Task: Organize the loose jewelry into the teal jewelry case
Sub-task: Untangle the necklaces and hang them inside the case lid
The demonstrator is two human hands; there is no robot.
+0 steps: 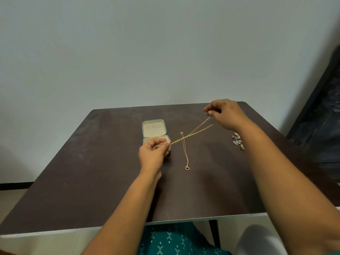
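The teal jewelry case (153, 128) lies open on the dark table (92, 162), its beige lining showing. A gold beaded chain (193, 133) is stretched taut above the table between both hands. My left hand (153, 153) pinches one end right in front of the case and hides part of its lower half. My right hand (225, 113) pinches the other end near the table's far right. A thin gold necklace (184, 150) with a small ring pendant lies flat under the stretched chain. A few earrings (237, 140) sit in a cluster to the right.
The table stands against a plain grey wall. A dark piece of furniture (320, 116) is past the table's right edge. My lap in teal patterned cloth (176, 240) is under the near edge.
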